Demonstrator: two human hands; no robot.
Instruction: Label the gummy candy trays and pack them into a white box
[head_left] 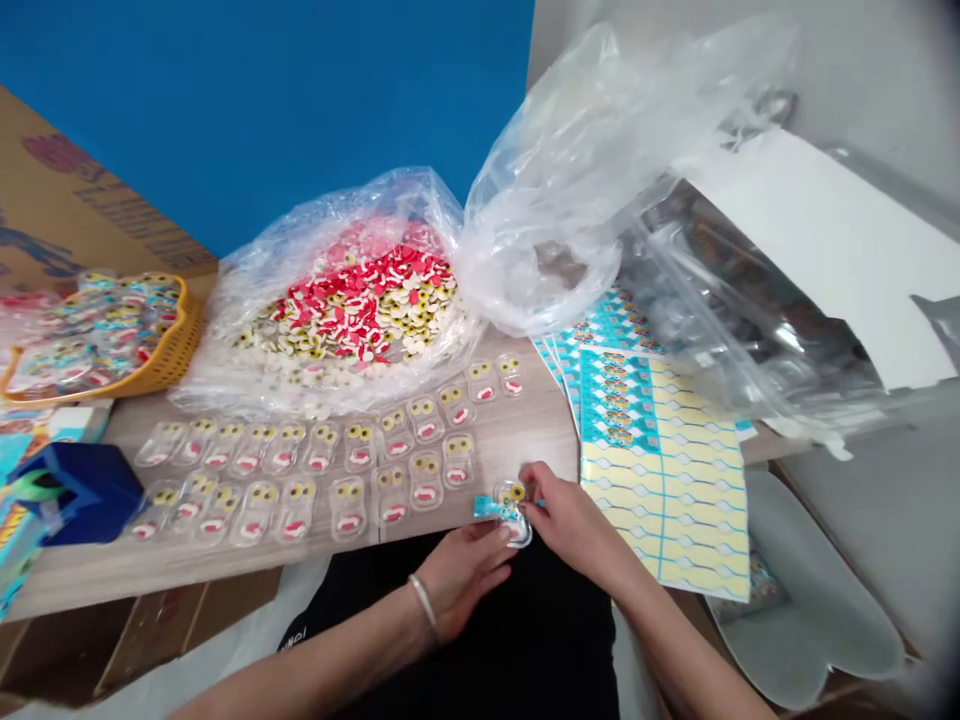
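Observation:
At the table's front edge my left hand (465, 580) grips a small clear plastic pack (516, 530) by its lower side. Yellow eye-shaped pieces show in the pack's upper part. A blue sticker (486, 507) lies across its middle, one end sticking out to the left. My right hand (566, 520) pinches the sticker's right side with thumb and forefinger; the fingertips partly hide it. To the left, rows of similar clear packs (349, 505) lie on the table, each with two yellow eyes and a red-and-white mouth piece. Right of my hands rests a sticker sheet (622, 490), partly peeled to its yellow backing.
Behind the rows stands a large clear bag (360, 300) of loose red, white and yellow pieces. An orange basket (161, 350) of labelled packs and a dark blue box (86, 495) are at the left. Another plastic bag (555, 220) and plastic-wrapped goods (742, 290) fill the back right.

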